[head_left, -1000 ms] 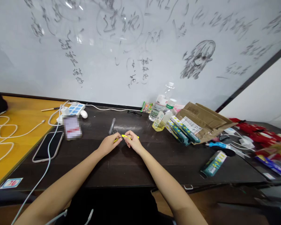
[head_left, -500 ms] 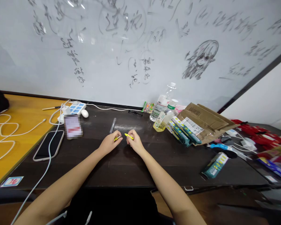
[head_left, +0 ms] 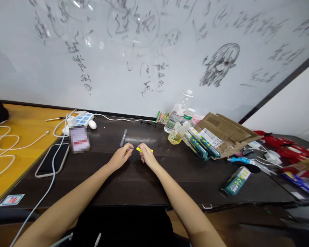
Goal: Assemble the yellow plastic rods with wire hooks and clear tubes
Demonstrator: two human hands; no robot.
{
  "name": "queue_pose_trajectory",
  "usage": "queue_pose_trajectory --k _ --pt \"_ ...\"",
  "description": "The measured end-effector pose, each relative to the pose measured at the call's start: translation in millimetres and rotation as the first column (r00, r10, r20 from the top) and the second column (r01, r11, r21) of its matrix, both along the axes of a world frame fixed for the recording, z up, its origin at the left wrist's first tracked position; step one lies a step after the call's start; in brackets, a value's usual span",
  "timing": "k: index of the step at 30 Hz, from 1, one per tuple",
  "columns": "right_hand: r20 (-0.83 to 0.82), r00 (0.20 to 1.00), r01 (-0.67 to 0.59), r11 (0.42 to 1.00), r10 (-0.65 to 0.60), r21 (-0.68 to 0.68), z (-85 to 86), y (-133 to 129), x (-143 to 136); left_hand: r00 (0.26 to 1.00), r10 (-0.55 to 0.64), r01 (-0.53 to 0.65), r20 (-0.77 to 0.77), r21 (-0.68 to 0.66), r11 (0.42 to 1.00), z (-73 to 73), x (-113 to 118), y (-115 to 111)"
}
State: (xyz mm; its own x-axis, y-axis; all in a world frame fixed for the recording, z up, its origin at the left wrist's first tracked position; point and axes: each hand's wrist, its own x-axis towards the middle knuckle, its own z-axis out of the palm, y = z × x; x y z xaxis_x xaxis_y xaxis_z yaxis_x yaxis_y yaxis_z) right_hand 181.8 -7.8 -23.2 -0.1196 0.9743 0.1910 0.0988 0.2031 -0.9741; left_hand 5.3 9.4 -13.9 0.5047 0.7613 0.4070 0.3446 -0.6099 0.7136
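Observation:
Fingers pinched together, my left hand (head_left: 122, 157) is closed on a small thin piece; only a dark tip shows, so its kind is unclear. Facing it across a narrow gap, my right hand (head_left: 147, 157) grips a slim yellow pen-like piece (head_left: 139, 150) between thumb and fingers. One end of the yellow piece points left toward the other hand and the other end shows past the knuckles. Just beyond my left hand, a clear greyish tube (head_left: 123, 138) lies on the dark table (head_left: 141, 185).
On the left are a phone (head_left: 53, 160), a blurred card (head_left: 79, 139), a power strip (head_left: 82, 119) and white cables. Bottles (head_left: 173, 118), green boxes (head_left: 199, 144) and a brown paper package (head_left: 226, 132) stand right. A lone green box (head_left: 236, 180) lies nearer. Behind rises a whiteboard (head_left: 105, 85).
The yellow piece has shifted within my right hand and now shows on both sides of the fingers. Yellow that showed at my left fingers is hardly visible now.

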Motion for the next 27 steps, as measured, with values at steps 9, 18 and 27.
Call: queue_pose_trajectory --k 9,18,27 --pt "0.037 0.999 -0.009 0.999 0.008 0.042 -5.6 0.5 -0.9 1.000 0.026 -0.026 -0.007 0.026 0.999 4.3 0.6 -1.1" --pt "0.146 0.989 -0.038 0.992 0.020 0.120 -5.4 -4.3 -3.1 0.999 0.024 -0.024 -0.036 0.013 1.000 3.3 2.1 -2.0" --pt "0.232 0.973 -0.049 0.973 -0.005 0.224 0.4 -9.4 -5.2 0.997 0.053 -0.051 -0.056 0.035 0.998 2.8 2.2 -2.8"
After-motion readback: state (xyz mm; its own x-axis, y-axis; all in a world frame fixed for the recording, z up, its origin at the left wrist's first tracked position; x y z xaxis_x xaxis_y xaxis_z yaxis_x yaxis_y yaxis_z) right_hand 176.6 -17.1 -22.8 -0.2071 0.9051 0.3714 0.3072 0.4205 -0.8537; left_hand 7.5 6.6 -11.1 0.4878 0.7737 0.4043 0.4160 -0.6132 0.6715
